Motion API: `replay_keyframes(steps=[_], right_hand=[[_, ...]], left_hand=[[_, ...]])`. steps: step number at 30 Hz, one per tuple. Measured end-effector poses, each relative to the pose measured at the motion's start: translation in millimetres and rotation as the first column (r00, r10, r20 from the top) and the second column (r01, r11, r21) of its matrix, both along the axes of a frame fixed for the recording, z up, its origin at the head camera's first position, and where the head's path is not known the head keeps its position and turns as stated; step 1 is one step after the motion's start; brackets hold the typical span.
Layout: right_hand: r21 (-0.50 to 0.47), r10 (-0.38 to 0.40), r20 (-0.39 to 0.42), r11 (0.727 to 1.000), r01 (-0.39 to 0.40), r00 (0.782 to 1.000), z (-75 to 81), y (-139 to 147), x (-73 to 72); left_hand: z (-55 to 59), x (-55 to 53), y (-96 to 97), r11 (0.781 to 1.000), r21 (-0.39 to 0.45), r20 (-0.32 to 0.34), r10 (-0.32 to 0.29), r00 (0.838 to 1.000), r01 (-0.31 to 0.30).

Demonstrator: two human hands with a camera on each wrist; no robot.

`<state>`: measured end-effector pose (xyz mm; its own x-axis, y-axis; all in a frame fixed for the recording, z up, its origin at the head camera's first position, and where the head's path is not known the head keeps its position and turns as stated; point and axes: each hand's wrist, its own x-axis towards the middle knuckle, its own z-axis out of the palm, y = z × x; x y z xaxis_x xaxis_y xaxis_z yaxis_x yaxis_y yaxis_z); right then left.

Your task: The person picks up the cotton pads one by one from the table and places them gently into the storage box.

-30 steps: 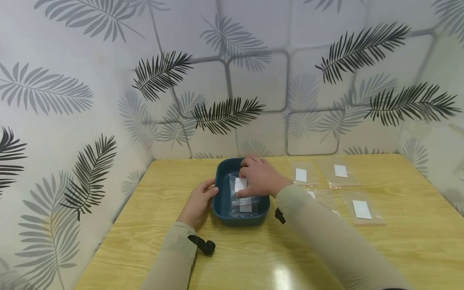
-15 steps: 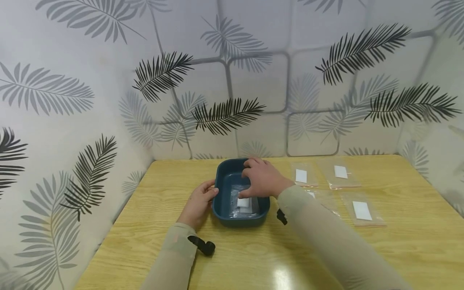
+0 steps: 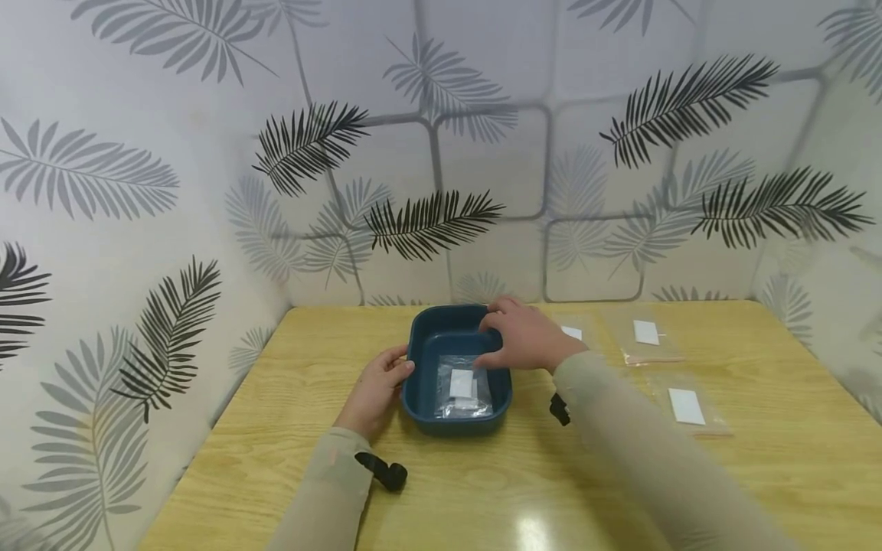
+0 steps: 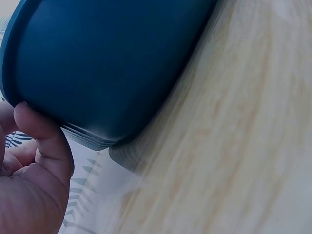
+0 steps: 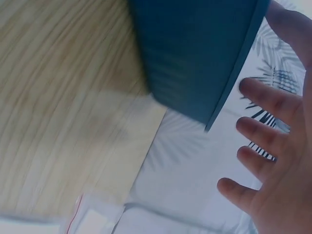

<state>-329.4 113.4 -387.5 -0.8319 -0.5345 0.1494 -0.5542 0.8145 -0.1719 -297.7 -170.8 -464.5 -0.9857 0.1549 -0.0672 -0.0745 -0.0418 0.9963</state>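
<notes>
A dark blue plastic bin (image 3: pixel 456 427) stands on the table. My left hand (image 3: pixel 373 388) holds it at its left side, the thumb (image 4: pixel 41 126) against the wall near the rim in the left wrist view. Inside, towards the near end, clear plastic zip bags (image 3: pixel 448 386) with white cards (image 3: pixel 462 383) lie overlapping. Over the bin's right rim is my right hand (image 3: pixel 527 334), holding nothing. Its fingers (image 5: pixel 268 136) are spread apart beside the bin's outer wall in the right wrist view.
On the wooden table (image 3: pixel 441 497) to the right lie more zip bags with white cards, such as a far bag (image 3: pixel 645 333) and a nearer bag (image 3: pixel 686 406). Another card (image 3: pixel 572 332) shows partly behind my right hand. A patterned wall (image 3: pixel 496 176) closes off the back.
My right hand has let go of a bag, which now lies flat on the others in the bin. That hand has shifted right towards the rim. My left hand has stayed in place.
</notes>
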Motion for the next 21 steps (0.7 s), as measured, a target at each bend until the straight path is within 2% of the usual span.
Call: replay_keyframes(steps=[9, 16, 21], right_hand=[[-0.115, -0.015, 0.006, 0.993, 0.015, 1.000, -9.0, 36, -6.6], [-0.116, -0.060, 0.020, 0.991, 0.062, 0.998, -19.4, 66, -14.7], [-0.097, -0.114, 0.079, 0.988, 0.121, 0.990, -24.6, 92, -18.7]], left_hand=[[-2.1, -0.8, -3.2, 1.000, -0.028, -0.006, 0.000, 1.000, -0.001], [-2.1, 0.3, -3.5, 0.999, -0.036, 0.008, -0.003, 1.000, 0.003], [-0.2, -0.7, -1.9, 0.999, -0.035, -0.004, -0.004, 1.000, 0.004]])
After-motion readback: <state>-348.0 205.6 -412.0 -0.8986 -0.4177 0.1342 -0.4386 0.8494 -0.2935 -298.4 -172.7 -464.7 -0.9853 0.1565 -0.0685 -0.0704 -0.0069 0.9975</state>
